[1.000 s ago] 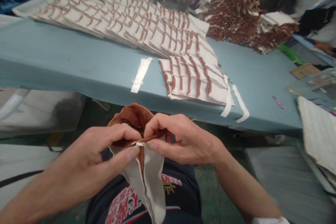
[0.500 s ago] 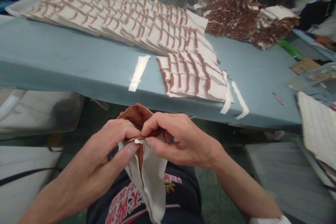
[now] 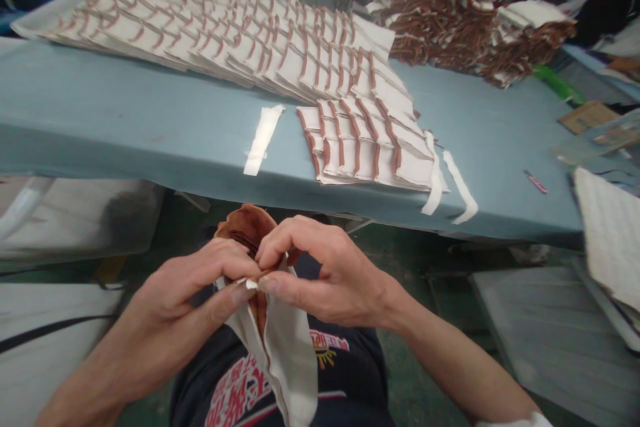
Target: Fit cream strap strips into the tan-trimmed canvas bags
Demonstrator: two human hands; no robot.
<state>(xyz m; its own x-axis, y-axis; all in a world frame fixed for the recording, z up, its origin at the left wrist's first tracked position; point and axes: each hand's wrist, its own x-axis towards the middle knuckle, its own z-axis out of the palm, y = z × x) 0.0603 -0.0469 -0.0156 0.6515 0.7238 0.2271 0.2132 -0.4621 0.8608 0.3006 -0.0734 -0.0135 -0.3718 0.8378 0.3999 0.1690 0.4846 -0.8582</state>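
Note:
Both my hands pinch the edge of a white and brown fabric piece [image 3: 290, 340] in front of my lap. My left hand [image 3: 200, 287] has thumb and forefinger closed on it from the left. From the right, my right hand [image 3: 320, 267] grips the same edge, its fingertips almost touching the left ones. A small white tab [image 3: 251, 285] sticks out between the thumbs. Above the hands the brown side [image 3: 250, 220] bulges open, and the white side hangs below in two long flaps. What lies under the fingertips is hidden.
On the blue table [image 3: 150, 107] lie overlapping rows of white pieces with brown edges [image 3: 240, 33] and a smaller batch [image 3: 370, 140]. White strips [image 3: 263, 140] lie near the front edge. A tall brown-white stack [image 3: 450, 13] stands behind, and a small red tool [image 3: 536, 181] lies right.
Both hands and the fabric piece have shifted slightly left and down in view. The pinch on its edge is the same.

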